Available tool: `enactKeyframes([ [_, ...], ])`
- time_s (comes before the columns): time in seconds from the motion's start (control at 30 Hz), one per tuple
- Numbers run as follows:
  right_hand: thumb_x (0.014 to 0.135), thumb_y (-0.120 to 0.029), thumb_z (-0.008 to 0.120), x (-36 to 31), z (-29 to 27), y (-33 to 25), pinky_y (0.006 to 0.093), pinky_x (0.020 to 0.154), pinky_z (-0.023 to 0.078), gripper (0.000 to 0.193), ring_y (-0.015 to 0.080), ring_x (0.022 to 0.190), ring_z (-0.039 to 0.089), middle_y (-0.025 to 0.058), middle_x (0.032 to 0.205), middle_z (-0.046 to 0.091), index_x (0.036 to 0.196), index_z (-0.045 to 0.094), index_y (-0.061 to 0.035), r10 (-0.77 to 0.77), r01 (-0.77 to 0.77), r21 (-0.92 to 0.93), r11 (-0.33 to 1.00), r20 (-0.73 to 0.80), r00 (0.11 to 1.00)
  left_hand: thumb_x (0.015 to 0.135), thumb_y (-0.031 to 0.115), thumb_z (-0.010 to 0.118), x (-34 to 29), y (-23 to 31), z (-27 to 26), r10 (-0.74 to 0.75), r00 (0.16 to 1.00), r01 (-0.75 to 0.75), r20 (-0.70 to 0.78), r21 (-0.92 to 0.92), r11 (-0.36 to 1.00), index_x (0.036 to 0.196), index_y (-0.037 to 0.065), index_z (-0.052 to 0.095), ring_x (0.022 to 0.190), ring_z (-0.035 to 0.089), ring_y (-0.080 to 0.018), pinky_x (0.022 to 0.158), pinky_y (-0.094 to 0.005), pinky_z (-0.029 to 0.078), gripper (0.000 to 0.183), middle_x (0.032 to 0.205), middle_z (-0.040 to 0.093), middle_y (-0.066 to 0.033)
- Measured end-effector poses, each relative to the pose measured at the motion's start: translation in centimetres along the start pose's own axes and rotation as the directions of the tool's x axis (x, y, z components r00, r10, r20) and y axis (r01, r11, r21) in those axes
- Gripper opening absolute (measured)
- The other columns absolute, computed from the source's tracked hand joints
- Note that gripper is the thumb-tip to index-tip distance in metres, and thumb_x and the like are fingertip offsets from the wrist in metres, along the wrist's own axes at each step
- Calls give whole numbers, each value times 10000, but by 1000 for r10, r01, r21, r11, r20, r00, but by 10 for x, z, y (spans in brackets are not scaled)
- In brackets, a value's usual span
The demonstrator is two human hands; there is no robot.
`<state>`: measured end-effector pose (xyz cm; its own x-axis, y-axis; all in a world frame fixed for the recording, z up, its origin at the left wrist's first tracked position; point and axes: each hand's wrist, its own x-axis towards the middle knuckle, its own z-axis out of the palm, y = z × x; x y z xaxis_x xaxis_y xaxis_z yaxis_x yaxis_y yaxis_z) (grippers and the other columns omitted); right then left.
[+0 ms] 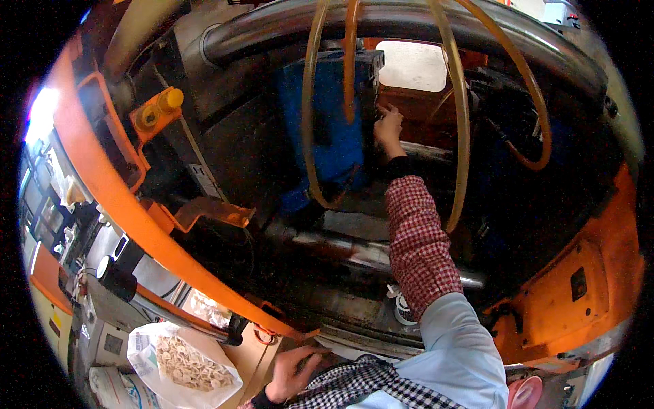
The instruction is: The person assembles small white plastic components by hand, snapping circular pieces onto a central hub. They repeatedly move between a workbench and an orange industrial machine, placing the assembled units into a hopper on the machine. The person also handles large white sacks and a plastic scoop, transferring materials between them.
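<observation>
My right hand [389, 131] is stretched far into the machine, its arm in a red checked sleeve cover over light blue cloth. Its fingers look apart, close to the inner edge of a blue metal block [332, 116]; nothing shows in them, though they are small in the picture. Tan hoses [463, 136] hang on both sides of that hand. Low in the view, my left hand [294, 375] is beside a black-and-white checked apron [354, 385], in front of the machine's lower edge. Its fingers are loosely bent and apart, with no object visible between them.
An orange frame [150, 225] curves along the left, with an orange panel [558, 300] at right. Thick metal bars [402, 31] cross above and below the blue block. A white sack of small beige pieces [187, 361] stands lower left. A pink container [524, 393] sits lower right.
</observation>
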<state>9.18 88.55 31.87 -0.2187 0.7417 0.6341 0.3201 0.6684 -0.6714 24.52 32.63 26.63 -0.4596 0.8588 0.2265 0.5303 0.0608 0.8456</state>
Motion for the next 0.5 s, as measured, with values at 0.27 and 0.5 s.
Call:
enactKeyframes([
  [0.27, 817, -56, 523, -114, -79, -69, 457, 922, 385, 262, 397, 1092, 458, 211, 1177, 507, 1064, 600, -9, -310, 311, 8, 950, 113, 944, 866, 79, 485, -21, -43, -54, 257, 359, -1, -897, 275, 962, 1290, -26, 332, 1069, 475, -213, 943, -340, 358, 462, 1127, 502, -157],
  [0.5, 741, -144, 702, -318, -274, -61, 382, 649, 486, 308, 327, 723, 617, 197, 821, 625, 981, 614, 28, 47, 89, -245, 965, 500, 865, 929, 117, 494, 1, -54, -84, 53, 757, -197, -652, -150, 969, 1091, -8, 489, 724, 554, -124, 671, -244, 451, 205, 870, 585, -62],
])
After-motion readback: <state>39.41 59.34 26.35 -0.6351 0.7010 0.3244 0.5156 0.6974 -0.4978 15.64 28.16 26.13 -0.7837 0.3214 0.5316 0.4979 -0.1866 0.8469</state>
